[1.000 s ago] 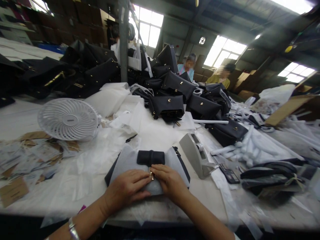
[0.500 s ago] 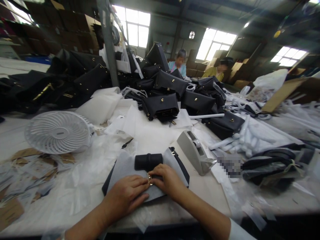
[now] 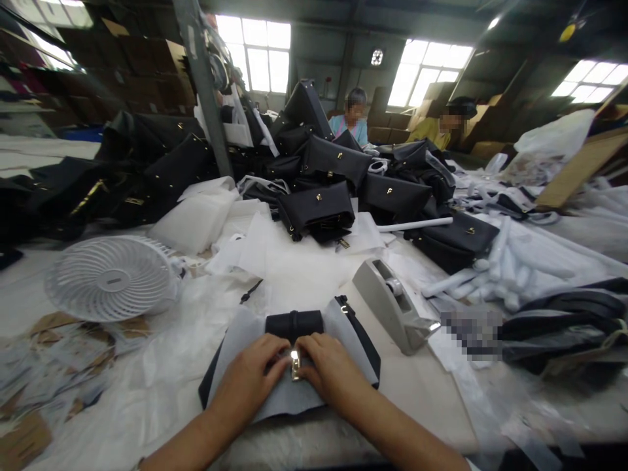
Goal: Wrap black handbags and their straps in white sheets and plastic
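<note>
A black handbag [image 3: 371, 366] lies before me on the table, its upper side covered by a pale grey sheet [image 3: 235, 337]. Across its middle sits a rolled black piece [image 3: 279, 324] with a narrow band around it. Just below that, a gold-coloured metal clasp [image 3: 295, 367] is pinched between my two hands. My left hand [image 3: 256, 369] has its bent fingers and thumb at the clasp's left side. From the right, my right hand [image 3: 330, 366] grips it the same way. What the fingertips press on underneath is hidden.
A grey tape dispenser [image 3: 387, 307] stands close by on the right. To the left lies a white round fan [image 3: 112, 278], with paper scraps [image 3: 69, 353] in front. Black bags [image 3: 318, 209] are piled at the back by a metal post [image 3: 203, 85]. Two people [image 3: 350, 121] are beyond.
My left hand has come up to the clasp with its fingers more bent. The clasp now stands more visible between both hands. The view has shifted slightly.
</note>
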Demonstrator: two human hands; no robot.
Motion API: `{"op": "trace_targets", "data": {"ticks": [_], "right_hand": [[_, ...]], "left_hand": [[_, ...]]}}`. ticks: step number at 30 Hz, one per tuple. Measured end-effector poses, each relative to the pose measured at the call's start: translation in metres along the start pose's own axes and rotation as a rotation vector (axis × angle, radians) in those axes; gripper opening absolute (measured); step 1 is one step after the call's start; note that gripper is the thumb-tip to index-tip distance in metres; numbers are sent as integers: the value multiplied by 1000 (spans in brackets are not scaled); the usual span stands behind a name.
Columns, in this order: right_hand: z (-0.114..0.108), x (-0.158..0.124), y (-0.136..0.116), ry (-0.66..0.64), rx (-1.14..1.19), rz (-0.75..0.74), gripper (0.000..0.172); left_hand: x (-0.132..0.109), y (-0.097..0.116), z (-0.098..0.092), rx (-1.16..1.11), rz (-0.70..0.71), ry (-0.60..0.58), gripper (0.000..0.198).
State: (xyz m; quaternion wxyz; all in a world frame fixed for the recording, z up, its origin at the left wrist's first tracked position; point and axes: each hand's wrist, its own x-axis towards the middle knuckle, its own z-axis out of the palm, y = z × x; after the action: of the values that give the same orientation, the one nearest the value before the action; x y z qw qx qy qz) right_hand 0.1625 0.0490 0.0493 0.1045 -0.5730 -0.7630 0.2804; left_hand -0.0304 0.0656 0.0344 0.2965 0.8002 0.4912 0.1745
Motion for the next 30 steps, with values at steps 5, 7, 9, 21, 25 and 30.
{"op": "trace_targets", "data": {"ticks": [5,7,9,21,25,30], "right_hand": [[5,3,-1,-26,-49,22,34],[7,4,0,-26,-71,18,36],[7,5,1,-28,-81,11,35],[5,4,3,5,-96,-44,23],[7,5,5,15,-85,-48,21],[7,4,5,23,-60,-56,18]], "left_hand": [[20,5,-6,32,-142,-106,17],[28,4,-8,37,-199,-163,18],[34,3,-9,34,-256,-235,20],[35,18,-8,202,-217,-232,21],[31,24,-5,154,-157,-176,20],[23,27,2,-70,-131,-169,17]]}}
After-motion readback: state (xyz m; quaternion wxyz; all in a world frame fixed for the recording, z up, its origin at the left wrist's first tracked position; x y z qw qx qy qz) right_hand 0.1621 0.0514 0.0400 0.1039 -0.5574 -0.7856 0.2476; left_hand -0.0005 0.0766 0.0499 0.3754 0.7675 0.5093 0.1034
